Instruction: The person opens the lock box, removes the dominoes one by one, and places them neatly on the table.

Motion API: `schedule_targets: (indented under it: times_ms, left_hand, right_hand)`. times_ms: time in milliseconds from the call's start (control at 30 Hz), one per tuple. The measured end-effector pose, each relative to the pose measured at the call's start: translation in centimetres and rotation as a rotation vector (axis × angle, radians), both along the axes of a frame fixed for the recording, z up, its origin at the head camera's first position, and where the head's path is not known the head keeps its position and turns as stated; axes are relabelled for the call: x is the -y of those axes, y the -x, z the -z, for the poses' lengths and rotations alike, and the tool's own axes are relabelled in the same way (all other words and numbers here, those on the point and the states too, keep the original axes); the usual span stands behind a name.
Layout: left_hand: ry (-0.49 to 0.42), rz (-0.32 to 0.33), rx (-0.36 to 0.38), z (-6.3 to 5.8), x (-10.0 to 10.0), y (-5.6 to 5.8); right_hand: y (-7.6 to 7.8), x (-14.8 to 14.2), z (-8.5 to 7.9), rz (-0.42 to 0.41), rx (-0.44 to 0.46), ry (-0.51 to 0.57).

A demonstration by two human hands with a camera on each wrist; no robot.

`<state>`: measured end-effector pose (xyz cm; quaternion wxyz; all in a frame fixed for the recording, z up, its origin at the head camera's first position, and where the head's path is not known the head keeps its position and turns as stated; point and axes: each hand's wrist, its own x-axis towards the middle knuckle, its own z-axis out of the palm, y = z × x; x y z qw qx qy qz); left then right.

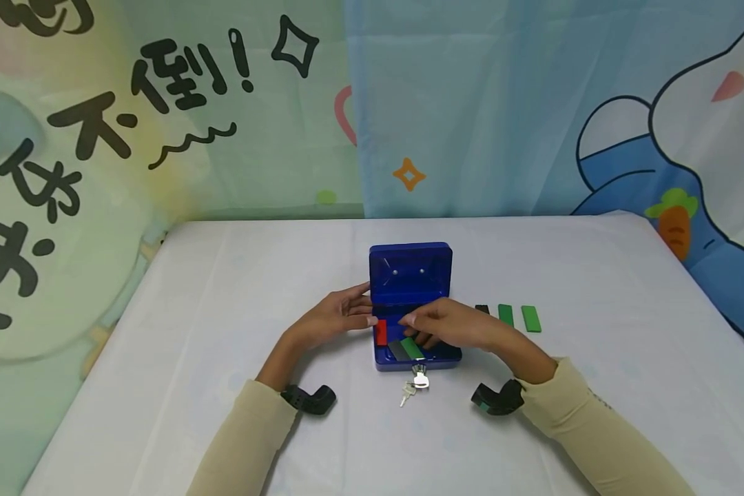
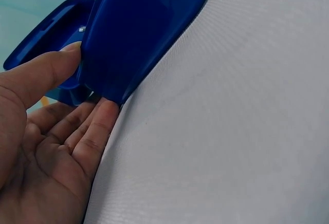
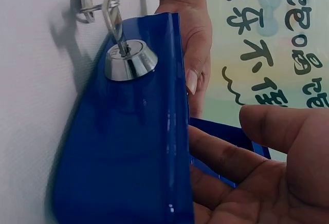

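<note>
A blue metal cash box (image 1: 381, 358) stands on the table, its lid (image 1: 410, 272) raised at the back. Inside lie a red block (image 1: 381, 333), a dark grey block (image 1: 399, 350) and a green block (image 1: 412, 348). My left hand (image 1: 341, 313) rests against the box's left side, thumb at the rim and fingers stretched along the outer wall. Into the box from the right reaches my right hand (image 1: 452, 322), fingers dipped below the rim, thumb apart from the index finger in the right wrist view. The front wall hides those fingertips there.
Right of the box lie a black block (image 1: 482, 308) and two green blocks, one nearer (image 1: 505, 314), one farther right (image 1: 531, 319). A key sits in the silver lock (image 3: 131, 62) on the box front, with another key (image 1: 407, 393) hanging from it. Printed cloth backs the white table (image 1: 223, 275).
</note>
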<state>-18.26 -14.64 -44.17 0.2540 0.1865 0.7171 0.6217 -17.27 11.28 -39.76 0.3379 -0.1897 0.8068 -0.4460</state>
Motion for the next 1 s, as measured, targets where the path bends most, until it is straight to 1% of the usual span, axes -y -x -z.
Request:
schedule_targets:
  times_ms: [100,167,200,300,367,433,500,667,767,900,1000]
  left_hand:
    - [-0.002,0.002,-0.001,-1.1,-0.1,-0.5]
    - [0.003,0.001,-0.003,-1.7,-0.1,-0.8]
    - [0.008,0.000,-0.004,-1.7,-0.2,-0.8]
    - [0.025,0.002,-0.003,-0.8,-0.1,-0.3]
    - [0.029,0.003,-0.005,-0.1,0.0,0.1]
    - [0.024,0.002,-0.008,0.7,0.1,0.4]
    - [0.015,0.000,-0.015,1.0,0.2,0.5]
    - [0.005,-0.009,-0.027,1.1,0.3,0.4]
    - [-0.002,-0.016,-0.024,1.0,0.2,0.3]
    - [-0.002,-0.015,-0.026,1.1,0.1,0.3]
    - [0.004,-0.013,-0.029,1.3,0.0,0.4]
  right_hand:
    - [0.0,0.0,0.0,-0.013,-0.033,-0.018]
    - [0.0,-0.1,0.1,-0.056,-0.097,-0.048]
    - [0.0,-0.1,0.2,-0.081,-0.141,-0.066]
    - [0.0,-0.3,0.4,-0.156,-0.266,-0.114]
    - [0.0,-0.4,0.4,-0.188,-0.320,-0.125]
    - [0.0,-0.4,0.4,-0.194,-0.330,-0.115]
    - [-0.1,-0.4,0.4,-0.195,-0.323,-0.098]
    - [-0.2,-0.1,0.6,-0.205,-0.283,-0.035]
    - [-0.3,0.1,0.8,-0.227,-0.276,0.000]
    - [-0.5,0.3,1.1,-0.246,-0.300,0.007]
    - [-0.6,0.4,1.3,-0.240,-0.317,-0.006]
